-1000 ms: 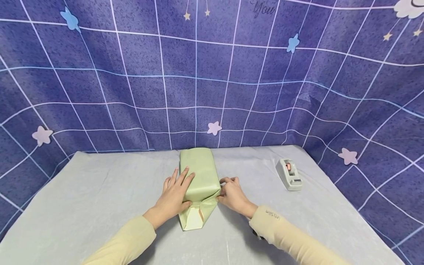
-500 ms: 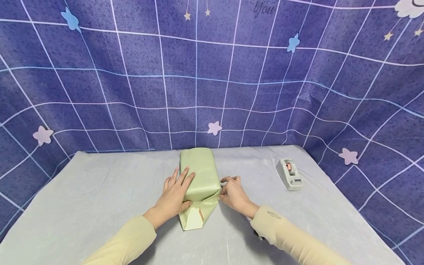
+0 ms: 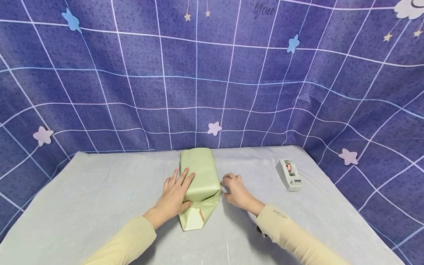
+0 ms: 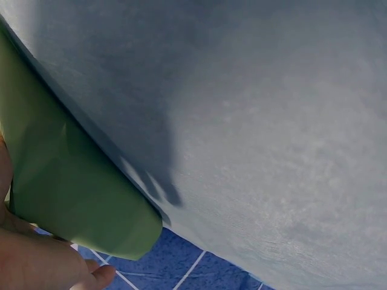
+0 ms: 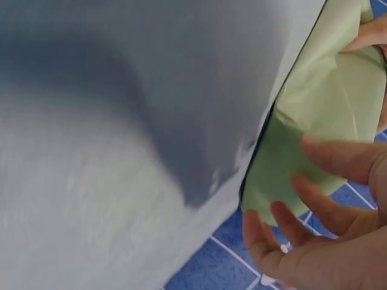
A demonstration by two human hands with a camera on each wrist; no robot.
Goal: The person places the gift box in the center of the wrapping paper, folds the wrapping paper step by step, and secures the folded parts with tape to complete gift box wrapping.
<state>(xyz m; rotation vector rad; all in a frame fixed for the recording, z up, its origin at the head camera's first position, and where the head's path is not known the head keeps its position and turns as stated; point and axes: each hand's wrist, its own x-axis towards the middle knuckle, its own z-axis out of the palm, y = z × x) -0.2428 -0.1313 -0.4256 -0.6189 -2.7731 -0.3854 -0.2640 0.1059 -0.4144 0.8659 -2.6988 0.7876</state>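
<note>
A box wrapped in light green paper [image 3: 200, 173] lies on the grey cloth, its near end toward me. At that end the paper is folded into a pointed flap [image 3: 208, 209], with a pale inner patch [image 3: 194, 218] showing. Spread across the box's top and left side, my left hand [image 3: 173, 193] rests with straight fingers, the thumb down by the flap. Beside the near right corner is my right hand [image 3: 236, 191], fingers loosely bent and nothing between them. The right wrist view shows its fingertips [image 5: 284, 214] close to the box's green side.
A white tape dispenser [image 3: 289, 175] stands at the right of the table. Some small dark object [image 3: 261, 231] is partly hidden by my right sleeve. A blue-purple curtain [image 3: 212, 73] with grid lines and stars hangs behind the cloth-covered table [image 3: 126, 176].
My right hand has let go of the paper at the box's right corner and drawn slightly to the right, its fingers loosening. The left hand and the box have stayed still.
</note>
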